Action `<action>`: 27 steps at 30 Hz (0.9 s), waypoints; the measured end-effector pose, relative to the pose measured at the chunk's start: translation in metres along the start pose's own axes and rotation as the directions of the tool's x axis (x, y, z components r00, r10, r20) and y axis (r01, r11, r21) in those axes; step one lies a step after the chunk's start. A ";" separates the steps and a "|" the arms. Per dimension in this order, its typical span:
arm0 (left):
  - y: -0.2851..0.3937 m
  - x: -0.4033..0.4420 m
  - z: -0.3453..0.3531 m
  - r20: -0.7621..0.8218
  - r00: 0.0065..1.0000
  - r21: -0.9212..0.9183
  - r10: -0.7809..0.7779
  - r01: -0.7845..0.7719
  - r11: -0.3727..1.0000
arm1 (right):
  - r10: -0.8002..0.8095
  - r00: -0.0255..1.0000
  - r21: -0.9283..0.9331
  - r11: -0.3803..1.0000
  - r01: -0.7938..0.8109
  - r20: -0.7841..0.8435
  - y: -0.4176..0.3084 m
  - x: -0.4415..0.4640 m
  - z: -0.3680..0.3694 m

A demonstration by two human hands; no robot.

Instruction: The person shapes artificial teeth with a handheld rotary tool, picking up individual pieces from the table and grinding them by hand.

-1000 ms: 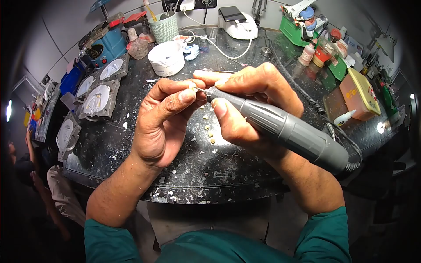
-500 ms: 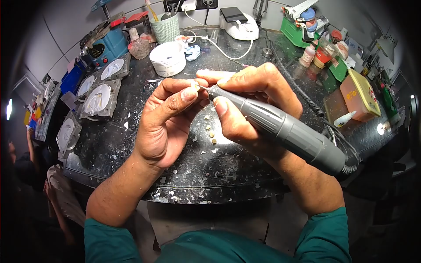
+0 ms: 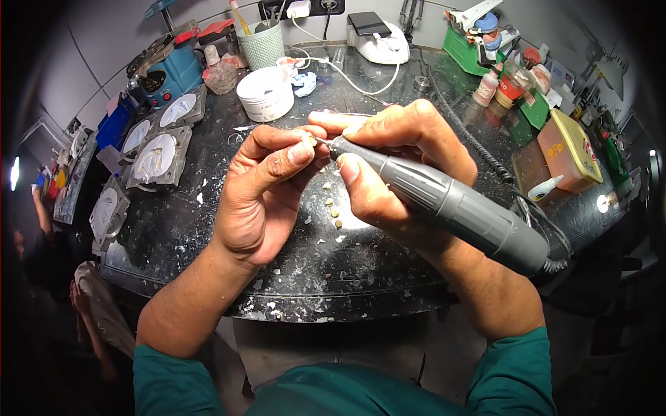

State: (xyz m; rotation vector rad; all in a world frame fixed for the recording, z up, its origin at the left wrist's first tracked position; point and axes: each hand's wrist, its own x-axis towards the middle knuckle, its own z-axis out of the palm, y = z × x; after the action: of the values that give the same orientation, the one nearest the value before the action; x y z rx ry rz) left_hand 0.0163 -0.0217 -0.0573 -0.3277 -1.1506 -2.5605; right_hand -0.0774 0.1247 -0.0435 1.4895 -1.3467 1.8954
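Note:
My left hand (image 3: 267, 180) pinches a small cream-coloured piece (image 3: 311, 140), tooth-like in look, between thumb and index finger. Most of that piece is covered by the fingertips. My right hand (image 3: 402, 166) is wrapped round a dark grey rotary handpiece (image 3: 444, 197), held like a pen, with its body slanting down to the right. The handpiece's thin metal bit (image 3: 322, 141) points left and meets the piece or comes very near it; I cannot tell which. Beneath the hands, several small yellowish bits (image 3: 338, 224) lie on the black worktop (image 3: 291, 288).
A white tub (image 3: 266, 97) and green pen cup (image 3: 262, 47) stand behind my left hand. Grey flasks with white plaster (image 3: 154, 161) line the left. The coiled cord (image 3: 485, 156) runs along the right, near a yellowish plastic box (image 3: 570, 149). Another person's hand (image 3: 80, 301) shows at far left.
Both hands keep almost the same pose, with the piece and the bit shifted very slightly. At far left, the other person's raised arm has moved a little.

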 end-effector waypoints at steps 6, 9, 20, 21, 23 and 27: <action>0.001 -0.001 0.000 -0.006 1.000 0.005 -0.008 0.008 1.000 | 0.010 1.000 0.010 1.000 -0.010 0.009 0.000 -0.001 -0.002; 0.001 -0.001 0.000 0.002 1.000 0.001 -0.007 0.007 1.000 | -0.007 1.000 0.010 1.000 0.007 0.006 0.001 -0.001 -0.001; 0.000 -0.001 0.000 0.013 1.000 -0.006 -0.003 0.003 1.000 | -0.016 1.000 0.019 1.000 0.016 0.003 0.001 0.000 -0.001; 0.001 -0.001 0.001 0.014 1.000 -0.009 -0.006 0.006 1.000 | -0.021 1.000 0.020 1.000 0.021 -0.010 0.002 0.000 0.000; 0.001 -0.001 0.001 0.009 1.000 -0.002 -0.003 0.003 1.000 | -0.018 0.999 0.028 0.999 0.019 -0.027 0.003 -0.001 0.002; 0.000 0.000 0.003 -0.002 1.000 0.012 0.003 -0.003 1.000 | -0.024 0.999 0.034 0.999 0.025 -0.028 0.005 -0.001 0.002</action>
State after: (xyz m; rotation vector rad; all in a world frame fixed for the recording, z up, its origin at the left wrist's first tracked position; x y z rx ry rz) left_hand 0.0170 -0.0198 -0.0556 -0.3243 -1.1639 -2.5491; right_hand -0.0799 0.1207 -0.0468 1.4835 -1.2846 1.9264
